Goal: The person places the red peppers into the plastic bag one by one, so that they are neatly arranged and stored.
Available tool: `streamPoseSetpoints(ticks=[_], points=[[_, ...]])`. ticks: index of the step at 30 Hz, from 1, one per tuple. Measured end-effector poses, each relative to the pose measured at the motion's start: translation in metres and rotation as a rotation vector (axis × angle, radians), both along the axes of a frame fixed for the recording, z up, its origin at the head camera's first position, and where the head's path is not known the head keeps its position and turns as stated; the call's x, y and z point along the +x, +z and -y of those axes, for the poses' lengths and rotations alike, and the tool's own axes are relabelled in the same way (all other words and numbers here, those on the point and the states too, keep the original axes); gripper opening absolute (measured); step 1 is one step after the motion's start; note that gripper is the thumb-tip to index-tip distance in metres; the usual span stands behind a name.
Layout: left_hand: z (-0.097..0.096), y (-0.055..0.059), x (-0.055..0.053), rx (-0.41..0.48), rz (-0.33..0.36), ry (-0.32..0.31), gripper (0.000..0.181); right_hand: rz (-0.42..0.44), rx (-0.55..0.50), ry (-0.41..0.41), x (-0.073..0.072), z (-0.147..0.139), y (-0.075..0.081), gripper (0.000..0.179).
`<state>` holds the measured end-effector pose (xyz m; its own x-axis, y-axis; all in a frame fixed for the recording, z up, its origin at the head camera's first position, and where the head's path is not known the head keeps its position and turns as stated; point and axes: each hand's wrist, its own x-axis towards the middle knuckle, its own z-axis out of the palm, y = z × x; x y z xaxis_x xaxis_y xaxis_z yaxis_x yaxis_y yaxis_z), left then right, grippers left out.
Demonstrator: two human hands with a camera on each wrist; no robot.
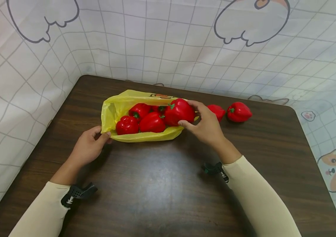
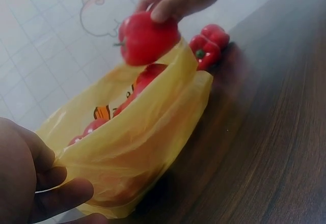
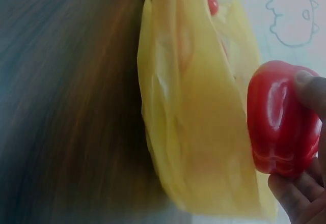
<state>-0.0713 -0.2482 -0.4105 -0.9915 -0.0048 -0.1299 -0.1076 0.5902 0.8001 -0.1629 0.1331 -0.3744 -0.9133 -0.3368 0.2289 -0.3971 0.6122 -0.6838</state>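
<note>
A yellow plastic bag lies with its mouth spread wide, several red bell peppers inside it. At the bag's left corner, my left hand pinches the rim between thumb and fingers. My right hand grips another red bell pepper by its side, over the right end of the bag's opening. In the right wrist view, thumb and fingers clasp this held pepper from opposite sides. The left wrist view shows it above the bag's rim, its green stem pointing away from the hand.
Two more bell peppers lie right of the bag: one partly behind my right hand, the other farther right. The dark wooden table meets a white gridded cloth along its back edge. Black straps circle both wrists.
</note>
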Motion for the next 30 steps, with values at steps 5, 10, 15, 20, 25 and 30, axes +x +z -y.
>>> streamPoseSetpoints(ticks=[5, 10, 15, 20, 25, 30], points=[[0.001, -0.001, 0.0, -0.004, -0.01, -0.006, 0.04, -0.004, 0.019, 0.082, -0.009, 0.025, -0.003, 0.076], [0.002, -0.003, -0.001, -0.005, -0.01, -0.004, 0.04, 0.007, 0.044, 0.133, -0.014, 0.046, 0.0, 0.077], [0.003, -0.002, -0.001, -0.008, -0.009, 0.0, 0.039, 0.024, 0.071, 0.163, -0.015, 0.066, 0.002, 0.077], [0.003, -0.002, -0.001, -0.013, -0.012, -0.003, 0.039, 0.029, 0.091, 0.2, -0.015, 0.082, -0.001, 0.075], [0.002, -0.001, 0.0, -0.015, -0.012, -0.001, 0.039, 0.046, 0.097, 0.197, -0.018, 0.089, -0.001, 0.076], [0.003, -0.002, 0.001, -0.022, -0.016, 0.003, 0.037, 0.028, 0.113, 0.135, -0.028, 0.087, 0.001, 0.076]])
